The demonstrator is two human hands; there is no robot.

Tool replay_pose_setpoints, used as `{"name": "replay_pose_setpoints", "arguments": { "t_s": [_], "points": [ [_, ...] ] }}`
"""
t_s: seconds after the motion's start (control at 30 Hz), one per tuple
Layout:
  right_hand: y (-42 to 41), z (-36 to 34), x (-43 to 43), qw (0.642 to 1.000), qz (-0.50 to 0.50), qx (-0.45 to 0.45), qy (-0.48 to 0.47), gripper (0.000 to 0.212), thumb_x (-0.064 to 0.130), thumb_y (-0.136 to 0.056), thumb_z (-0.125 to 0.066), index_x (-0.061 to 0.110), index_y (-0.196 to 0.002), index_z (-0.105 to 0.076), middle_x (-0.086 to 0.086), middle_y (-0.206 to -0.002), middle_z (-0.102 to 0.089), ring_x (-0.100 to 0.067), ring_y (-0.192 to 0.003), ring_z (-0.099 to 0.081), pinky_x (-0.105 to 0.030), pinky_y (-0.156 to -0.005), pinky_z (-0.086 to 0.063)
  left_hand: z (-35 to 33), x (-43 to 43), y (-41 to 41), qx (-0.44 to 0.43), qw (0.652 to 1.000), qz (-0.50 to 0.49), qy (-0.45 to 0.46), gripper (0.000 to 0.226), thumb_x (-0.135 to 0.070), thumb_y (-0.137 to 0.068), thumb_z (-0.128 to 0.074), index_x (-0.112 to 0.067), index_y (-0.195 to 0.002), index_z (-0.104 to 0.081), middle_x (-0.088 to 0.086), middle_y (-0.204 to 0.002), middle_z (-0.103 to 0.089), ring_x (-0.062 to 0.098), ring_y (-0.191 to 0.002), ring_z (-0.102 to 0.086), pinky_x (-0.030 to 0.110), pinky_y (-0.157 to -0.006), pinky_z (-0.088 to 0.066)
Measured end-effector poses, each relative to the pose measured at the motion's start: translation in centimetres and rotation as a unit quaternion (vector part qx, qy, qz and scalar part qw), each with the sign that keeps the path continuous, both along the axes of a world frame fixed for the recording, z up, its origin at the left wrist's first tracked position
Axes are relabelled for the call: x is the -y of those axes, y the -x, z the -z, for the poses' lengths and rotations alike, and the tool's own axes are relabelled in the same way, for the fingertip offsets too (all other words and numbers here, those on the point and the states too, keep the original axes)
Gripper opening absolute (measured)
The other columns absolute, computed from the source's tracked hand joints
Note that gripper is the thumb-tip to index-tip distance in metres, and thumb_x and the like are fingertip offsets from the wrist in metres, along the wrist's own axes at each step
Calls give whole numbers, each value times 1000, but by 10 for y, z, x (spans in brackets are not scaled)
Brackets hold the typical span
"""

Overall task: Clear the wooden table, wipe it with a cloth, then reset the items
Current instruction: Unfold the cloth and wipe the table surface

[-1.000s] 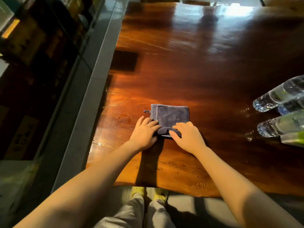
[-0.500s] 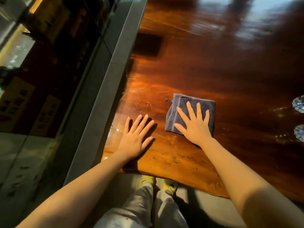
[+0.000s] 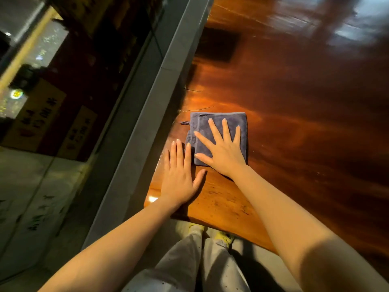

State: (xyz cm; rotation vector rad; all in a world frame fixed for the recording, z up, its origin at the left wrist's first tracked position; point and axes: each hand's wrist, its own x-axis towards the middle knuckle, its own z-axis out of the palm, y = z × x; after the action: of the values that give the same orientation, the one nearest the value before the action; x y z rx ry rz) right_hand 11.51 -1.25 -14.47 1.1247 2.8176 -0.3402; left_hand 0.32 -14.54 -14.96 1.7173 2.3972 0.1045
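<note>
The right hand (image 3: pixel 223 152), fingers spread, hides the near half of the cloth (image 3: pixel 219 125); the left hand (image 3: pixel 179 182), fingers together, lies flat on the table (image 3: pixel 294 123).

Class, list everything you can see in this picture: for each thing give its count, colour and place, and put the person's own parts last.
Wooden table: one, glossy reddish brown, filling the right of the view.
Cloth: one, grey-blue, folded, flat on the table near its left edge.
Ledge: one, grey, running along the table's left side.
Signs: two, yellow with dark writing, behind the glass at left.
Trousers: one pair, light grey, bottom centre.
Shoes: yellow, below the table's near edge.
Left hand: flat on the table beside the cloth.
Right hand: spread flat on the cloth.
</note>
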Motion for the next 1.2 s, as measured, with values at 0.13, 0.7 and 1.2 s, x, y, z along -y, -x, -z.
{"name": "replay_pose_setpoints", "arguments": {
  "t_s": [0.13,0.7,1.2],
  "points": [
    [35,0,-2,1000,-22,-1,-11,64,66,-88,-24,45,-145,-5,-5,-160,-1,-41,-145,5,-68,-110,0,-1,1,-1,10,1000,-24,-1,80,-63,-91,-24,-16,-151,-1,16,-159,-3,31,-147,2,46,-119,-3],
    [63,6,-66,1000,13,-23,-14,61,68,-87,-21,48,-144,-9,3,-160,-6,-34,-146,3,-68,-110,1,-7,-15,-13,-26,997,-53,42,76,-64,-91,-21,-17,-149,-5,15,-158,-5,37,-145,1,54,-116,-2],
    [-29,12,-139,978,205,-21,-11,64,68,-87,-19,44,-145,-9,3,-160,-6,-34,-146,3,-67,-109,1,-8,-18,-25,-46,995,-74,43,76,-64,-90,-19,-17,-149,-16,20,-156,-16,38,-145,-9,54,-117,-10]
  ]
}}
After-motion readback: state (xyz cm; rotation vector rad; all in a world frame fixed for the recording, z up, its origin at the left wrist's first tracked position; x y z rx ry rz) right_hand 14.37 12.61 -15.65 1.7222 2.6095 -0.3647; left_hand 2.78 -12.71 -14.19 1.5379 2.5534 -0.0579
